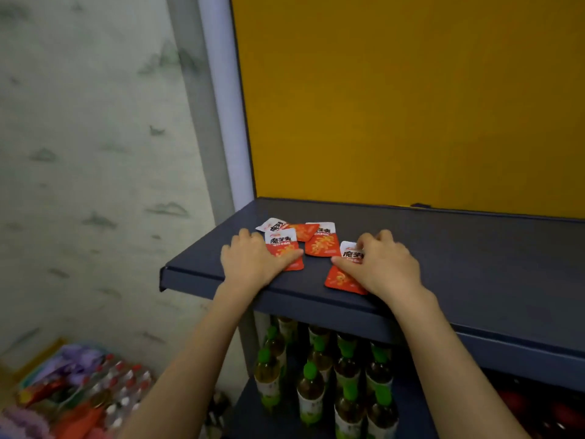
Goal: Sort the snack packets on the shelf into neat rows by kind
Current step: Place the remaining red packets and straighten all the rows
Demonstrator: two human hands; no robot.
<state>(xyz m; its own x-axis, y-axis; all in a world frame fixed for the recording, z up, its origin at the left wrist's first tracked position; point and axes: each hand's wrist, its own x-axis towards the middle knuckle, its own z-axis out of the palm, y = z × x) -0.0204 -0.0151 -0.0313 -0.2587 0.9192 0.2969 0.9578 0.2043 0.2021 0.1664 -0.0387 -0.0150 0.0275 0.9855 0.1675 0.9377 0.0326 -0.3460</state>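
Four red-and-white snack packets lay flat, partly overlapping, near the left end of the dark shelf.

Centre frame, the flat foil snack packets are orange-red with white tops, black characters and printed yellow-orange strands. The metal shelf under them is dark slate blue, and the back panel above is mustard yellow. At left, the pale grey-green wall carries smoky ink-wash smudges. At lower centre, the plastic bottles of amber drink have green caps.
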